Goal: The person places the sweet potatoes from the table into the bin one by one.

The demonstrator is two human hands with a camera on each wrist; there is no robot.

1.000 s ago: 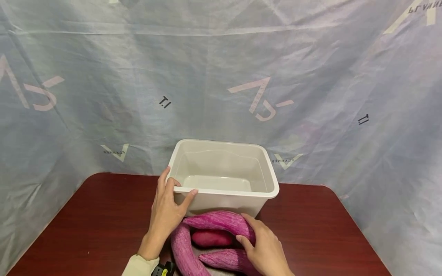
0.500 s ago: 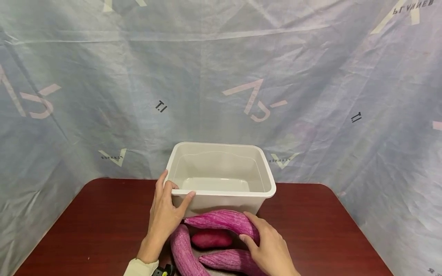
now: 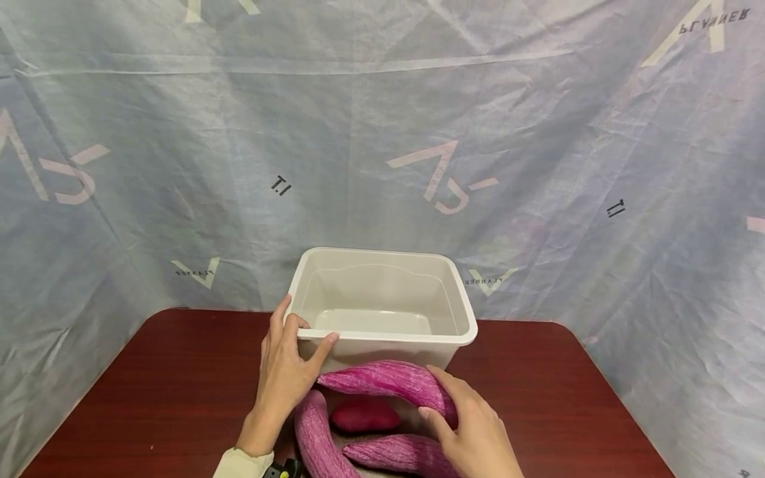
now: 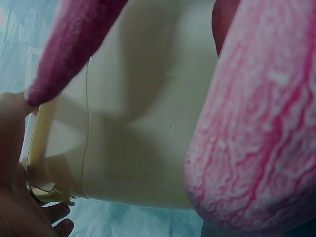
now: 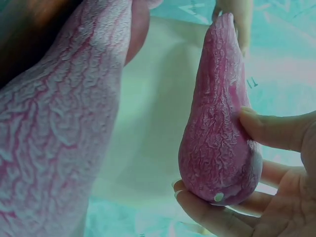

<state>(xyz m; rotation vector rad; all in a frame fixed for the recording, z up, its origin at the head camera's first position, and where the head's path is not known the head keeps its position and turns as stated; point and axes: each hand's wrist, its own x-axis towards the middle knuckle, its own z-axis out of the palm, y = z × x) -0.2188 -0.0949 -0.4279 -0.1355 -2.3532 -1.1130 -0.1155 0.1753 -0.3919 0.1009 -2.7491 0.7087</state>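
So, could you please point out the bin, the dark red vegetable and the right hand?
Bin (image 3: 382,289): head view, inner back wall.
Dark red vegetable (image 3: 366,414): head view, its middle.
Right hand (image 3: 476,427): head view, back of hand.

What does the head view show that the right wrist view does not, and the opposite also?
Only the head view shows the inside of the white bin, the pale sleeve and the black wristband.

Only the right wrist view shows the pale spot on the blunt end of the held purple vegetable.

Both show the right hand gripping that vegetable, another purple vegetable, and the bin's outer wall.
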